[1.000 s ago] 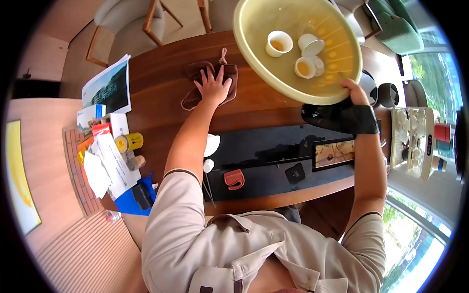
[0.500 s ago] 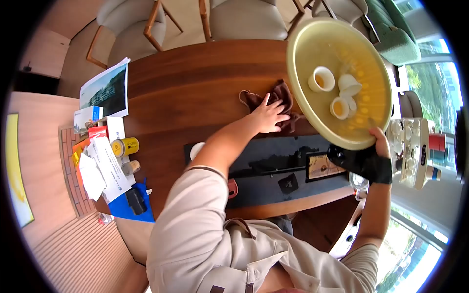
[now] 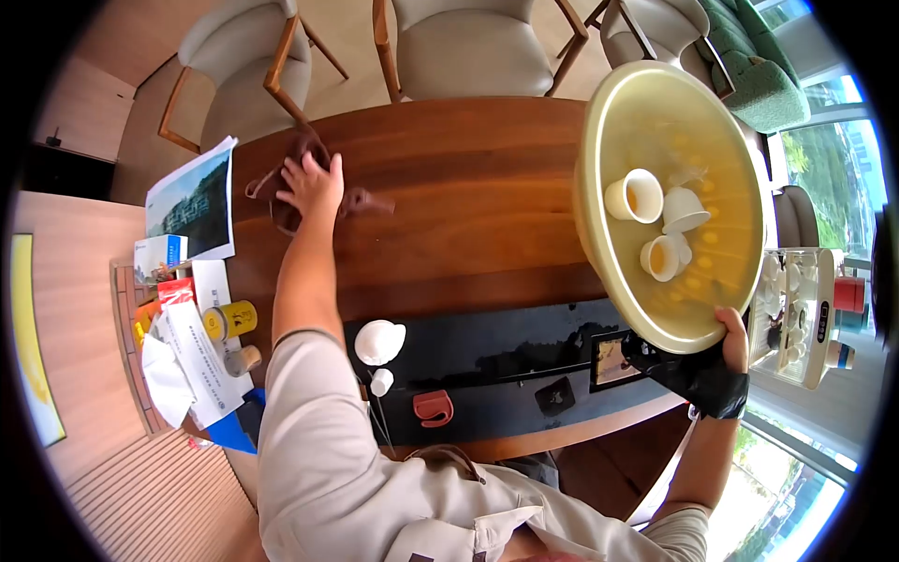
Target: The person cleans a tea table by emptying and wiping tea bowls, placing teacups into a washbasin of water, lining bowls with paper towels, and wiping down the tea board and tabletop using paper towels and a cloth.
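The right grip (image 3: 719, 367) clasps the yellow basin (image 3: 651, 122); the left grip (image 3: 315, 185), splayed, has brown cloth (image 3: 305, 145) beneath it.

A: Upper garment?
B: Beige shirt (image 3: 510, 489), short-sleeved. Left sleeve (image 3: 314, 403) finished with a narrow dark band (image 3: 309, 331) at its edge.
A: Shirt front?
B: Brown trim (image 3: 461, 457) near the shoulder; small dark patch (image 3: 421, 558) at the chest, partly out of view.
A: Right hand (image 3: 710, 370)?
B: Black covering (image 3: 719, 393) around palm and wrist, thumb exposed.
A: Lower garment?
B: Grey trousers (image 3: 536, 471), only a small portion visible.
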Available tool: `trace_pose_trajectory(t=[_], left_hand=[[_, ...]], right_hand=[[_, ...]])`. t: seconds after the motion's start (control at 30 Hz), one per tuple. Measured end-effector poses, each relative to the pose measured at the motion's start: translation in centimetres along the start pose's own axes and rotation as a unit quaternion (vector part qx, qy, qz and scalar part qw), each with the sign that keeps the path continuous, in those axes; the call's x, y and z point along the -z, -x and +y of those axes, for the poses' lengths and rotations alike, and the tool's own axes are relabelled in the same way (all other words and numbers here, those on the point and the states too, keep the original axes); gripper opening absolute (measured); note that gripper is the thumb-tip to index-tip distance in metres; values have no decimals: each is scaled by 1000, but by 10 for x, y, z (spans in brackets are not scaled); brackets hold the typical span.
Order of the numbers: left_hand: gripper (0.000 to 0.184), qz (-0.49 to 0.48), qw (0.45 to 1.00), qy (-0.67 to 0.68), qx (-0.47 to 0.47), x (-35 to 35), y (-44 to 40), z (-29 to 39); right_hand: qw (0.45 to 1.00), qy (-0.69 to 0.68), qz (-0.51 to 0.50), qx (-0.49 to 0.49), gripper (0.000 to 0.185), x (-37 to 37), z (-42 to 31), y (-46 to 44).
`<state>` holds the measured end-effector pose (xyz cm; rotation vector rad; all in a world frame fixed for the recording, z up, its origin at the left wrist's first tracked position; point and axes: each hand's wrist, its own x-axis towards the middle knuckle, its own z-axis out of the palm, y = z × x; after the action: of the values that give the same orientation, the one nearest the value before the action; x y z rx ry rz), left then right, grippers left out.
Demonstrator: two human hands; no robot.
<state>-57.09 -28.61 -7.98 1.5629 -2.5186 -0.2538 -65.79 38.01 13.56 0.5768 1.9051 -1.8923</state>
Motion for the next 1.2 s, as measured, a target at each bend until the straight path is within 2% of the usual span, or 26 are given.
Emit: trace_pose_trajectory(t=[0.03,0.07,0.13,0.17,0.2,0.3,0.33,0.37,0.4,0.53,0.57,0.67,0.73,0.8,0.87,0.93,1.0,1.07,1.13,1.2], left_hand=[[72,-14,1000,10,3,0,-4,24],[69,-26,999,24,6,0,-7,52],[62,-56,994,48,-81,-5,-3,115],[52,9,987,39,-158,-40,-1,144],[50,-45,973,71,-214,-29,18,183],[50,-86,914,99,-385,-64,80,278],[50,-44,896,136,-420,-79,109,300],[50,-63,882,109,-454,-116,135,327],[50,-90,865,101,-484,-117,158,333],[48,-182,805,140,-547,-79,220,292],[47,-197,798,155,-548,-71,226,277],[46,-224,795,189,-531,-49,233,230],[45,-228,802,209,-510,-40,232,206],[44,-226,814,218,-489,-32,229,184],[43,-224,830,225,-459,-29,227,160],[42,-218,848,226,-428,-26,223,139],[42,-216,863,223,-398,-22,222,122],[41,-215,874,220,-377,-21,221,109],[40,-216,880,217,-363,-20,221,102],[39,-219,883,218,-352,-22,222,97]], right_hand=[[998,-62,16,-12,37,-28,-10,21],[998,-57,17,-8,37,-25,-12,22],[996,-88,21,-14,39,-16,-11,30],[995,-91,36,-12,41,-13,-12,34],[995,-86,38,-5,41,-15,-15,40],[995,-83,54,4,46,-20,-20,51],[996,-76,55,7,46,-20,-22,52],[995,-79,56,3,47,-22,-23,51],[995,-84,54,-5,48,-27,-24,51],[996,-77,-24,-43,46,-74,-33,32],[998,-31,-56,-17,41,-73,-25,8],[979,128,-145,62,27,-107,6,-70],[958,196,-193,85,24,-173,26,-95],[943,242,-199,111,24,-234,60,-127],[964,115,-241,0,24,-305,77,-117],[961,73,-262,-52,23,-363,85,-101],[949,97,-298,-7,25,-403,104,-116],[941,102,-323,-23,23,-439,121,-123],[935,176,-306,28,33,-462,129,-121],[887,314,-284,184,34,-473,116,-92]])
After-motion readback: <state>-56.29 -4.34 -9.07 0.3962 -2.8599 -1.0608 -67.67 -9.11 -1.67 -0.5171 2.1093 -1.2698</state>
